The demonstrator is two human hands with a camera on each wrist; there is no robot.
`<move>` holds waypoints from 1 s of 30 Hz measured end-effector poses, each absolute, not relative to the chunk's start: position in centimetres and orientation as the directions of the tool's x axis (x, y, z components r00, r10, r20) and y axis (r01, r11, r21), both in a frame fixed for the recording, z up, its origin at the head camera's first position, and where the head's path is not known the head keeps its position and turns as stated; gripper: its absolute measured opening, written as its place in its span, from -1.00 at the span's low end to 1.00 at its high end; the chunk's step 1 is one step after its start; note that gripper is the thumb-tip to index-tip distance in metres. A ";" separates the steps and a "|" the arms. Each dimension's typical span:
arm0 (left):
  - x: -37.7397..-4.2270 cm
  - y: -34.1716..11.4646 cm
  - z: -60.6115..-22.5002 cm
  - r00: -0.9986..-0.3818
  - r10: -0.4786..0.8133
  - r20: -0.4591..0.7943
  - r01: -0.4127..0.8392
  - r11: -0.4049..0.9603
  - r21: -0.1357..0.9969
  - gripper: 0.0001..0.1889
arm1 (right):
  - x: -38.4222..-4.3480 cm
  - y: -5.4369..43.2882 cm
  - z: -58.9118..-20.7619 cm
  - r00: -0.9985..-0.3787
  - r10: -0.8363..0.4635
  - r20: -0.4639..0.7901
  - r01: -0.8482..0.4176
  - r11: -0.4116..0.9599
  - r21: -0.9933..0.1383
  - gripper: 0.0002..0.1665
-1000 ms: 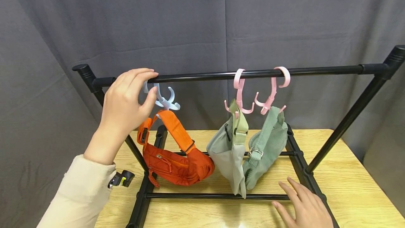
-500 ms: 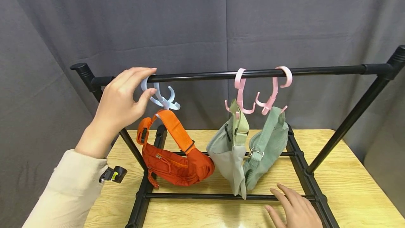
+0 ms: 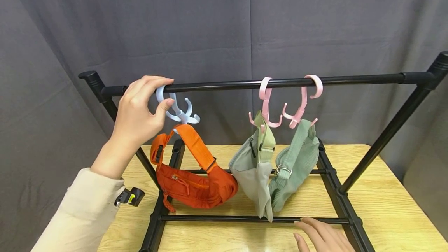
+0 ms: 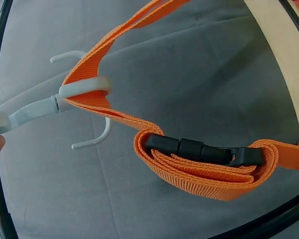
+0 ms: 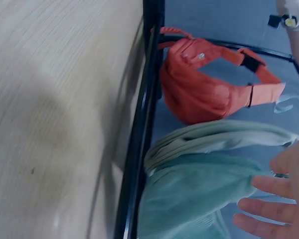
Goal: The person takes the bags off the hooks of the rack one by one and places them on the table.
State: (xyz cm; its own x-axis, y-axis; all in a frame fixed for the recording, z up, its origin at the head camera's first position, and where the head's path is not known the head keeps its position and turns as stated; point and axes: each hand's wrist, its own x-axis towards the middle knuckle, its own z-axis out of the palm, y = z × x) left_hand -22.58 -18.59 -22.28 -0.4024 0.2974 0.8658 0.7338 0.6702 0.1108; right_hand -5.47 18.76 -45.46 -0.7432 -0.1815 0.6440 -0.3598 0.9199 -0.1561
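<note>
My left hand [image 3: 140, 110] is at the left end of the black rail [image 3: 224, 85], fingers over its top and thumb below, gripping a light blue swivel hook hanger [image 3: 182, 116]. From that hanger an orange-red waist bag [image 3: 199, 186] hangs by its strap; in the left wrist view the orange strap [image 4: 124, 117] loops over one prong. My right hand [image 3: 323, 236] holds nothing, fingers loosely extended, low in front near the lower bar. In the right wrist view its fingers [image 5: 266, 209] appear beside the green corduroy bag [image 5: 194, 194].
Two pink hook hangers [image 3: 266, 104] on the rail carry a pale grey-green bag [image 3: 250, 174] and the green corduroy bag. The black rack stands on a wood-grain table [image 3: 378, 205], its slanted right post [image 3: 381, 139] rising beyond my right hand. A grey curtain [image 3: 217, 22] closes the back.
My left wrist swung left, then slightly back right, while its fingertips stayed at the blue hanger. The right hand moved down and left. The bags hang nearly as before.
</note>
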 end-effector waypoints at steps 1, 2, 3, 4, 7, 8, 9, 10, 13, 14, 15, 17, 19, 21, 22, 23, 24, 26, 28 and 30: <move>-22.6 -18.5 -22.3 -0.401 0.291 0.869 0.733 0.670 0.115 -0.60 | -5.4 18.7 -45.4 -0.725 -0.198 0.660 -0.383 0.912 -0.147 -0.72; -22.6 -18.5 -22.4 -0.401 0.286 0.871 0.733 0.670 0.117 -0.60 | -5.4 18.6 -45.3 -0.707 -0.215 0.674 -0.406 0.904 -0.138 -0.70; -22.6 -18.5 -22.4 -0.402 0.280 0.872 0.732 0.670 0.122 -0.60 | -5.4 18.5 -45.2 -0.689 -0.227 0.689 -0.426 0.896 -0.130 -0.66; -22.6 -18.4 -22.4 -0.401 0.278 0.873 0.732 0.670 0.123 -0.60 | -5.3 18.4 -45.1 -0.678 -0.234 0.697 -0.438 0.890 -0.127 -0.61; -22.6 -18.4 -22.5 -0.396 0.276 0.876 0.735 0.667 0.123 -0.59 | -5.2 17.9 -44.8 -0.652 -0.255 0.714 -0.476 0.871 -0.124 -0.54; -22.6 -18.5 -22.5 -0.393 0.277 0.877 0.737 0.665 0.120 -0.59 | -5.1 17.8 -44.6 -0.653 -0.260 0.711 -0.481 0.868 -0.125 -0.54; -22.6 -18.5 -22.5 -0.390 0.279 0.877 0.739 0.664 0.118 -0.59 | -5.1 17.6 -44.5 -0.651 -0.269 0.710 -0.492 0.862 -0.125 -0.55; -22.6 -18.5 -22.5 -0.388 0.281 0.878 0.740 0.663 0.115 -0.59 | -5.0 17.5 -44.4 -0.653 -0.277 0.705 -0.498 0.858 -0.124 -0.55; -22.7 -18.5 -22.4 -0.384 0.286 0.878 0.741 0.663 0.108 -0.59 | -4.9 17.0 -44.0 -0.650 -0.313 0.693 -0.530 0.840 -0.118 -0.63; -22.6 -18.5 -22.4 -0.384 0.286 0.878 0.740 0.664 0.107 -0.59 | -4.8 16.8 -43.8 -0.650 -0.323 0.688 -0.540 0.833 -0.119 -0.67; -22.6 -18.5 -22.3 -0.385 0.287 0.877 0.738 0.666 0.106 -0.59 | -4.8 16.6 -43.7 -0.647 -0.335 0.685 -0.551 0.827 -0.116 -0.70; -22.6 -18.5 -22.3 -0.388 0.284 0.877 0.735 0.669 0.109 -0.60 | -4.7 16.2 -43.3 -0.641 -0.353 0.681 -0.565 0.818 -0.108 -0.75; -22.5 -18.6 -22.3 -0.391 0.282 0.876 0.734 0.670 0.112 -0.59 | -4.7 15.8 -42.8 -0.636 -0.372 0.676 -0.576 0.812 -0.096 -0.76; -22.4 -18.6 -22.2 -0.401 0.276 0.874 0.731 0.671 0.123 -0.59 | -4.7 15.4 -42.4 -0.620 -0.388 0.682 -0.589 0.805 -0.078 -0.75; -22.4 -18.6 -22.2 -0.407 0.274 0.872 0.729 0.672 0.129 -0.59 | -4.7 15.2 -42.1 -0.617 -0.395 0.681 -0.595 0.800 -0.075 -0.75; -22.3 -18.6 -22.2 -0.413 0.271 0.869 0.726 0.674 0.135 -0.59 | -4.7 15.0 -41.8 -0.616 -0.401 0.678 -0.602 0.795 -0.077 -0.76; -22.3 -18.6 -22.2 -0.419 0.271 0.866 0.722 0.678 0.138 -0.59 | -4.7 14.8 -41.6 -0.616 -0.406 0.674 -0.609 0.789 -0.081 -0.77; -22.2 -18.6 -22.1 -0.432 0.267 0.861 0.714 0.684 0.146 -0.59 | -4.7 14.3 -41.3 -0.607 -0.397 0.688 -0.616 0.782 -0.092 -0.77; -22.2 -18.6 -22.1 -0.439 0.267 0.858 0.708 0.691 0.147 -0.59 | -4.8 13.7 -41.1 -0.594 -0.377 0.711 -0.625 0.772 -0.113 -0.77; -22.2 -18.6 -22.1 -0.446 0.266 0.855 0.704 0.694 0.151 -0.59 | -5.0 13.1 -41.1 -0.568 -0.347 0.746 -0.634 0.763 -0.128 -0.75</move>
